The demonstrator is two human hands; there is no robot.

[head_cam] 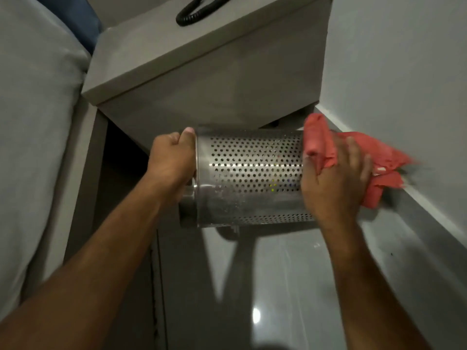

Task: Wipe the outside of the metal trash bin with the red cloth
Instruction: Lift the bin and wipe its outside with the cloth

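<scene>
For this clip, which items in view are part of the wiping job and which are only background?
In the job:
- bin, held on its side
- red cloth, pressed against the bin's right end
- left hand, grip on the bin's left rim
- right hand, holding the cloth

Background:
- nightstand
- coiled black cord
- bed
- floor

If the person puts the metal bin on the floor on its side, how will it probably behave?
The metal bin is a smooth cylinder, so it would likely roll. One left hand holds its rim in the air, suggesting it is light. The perforated wall looks stiff.
</scene>
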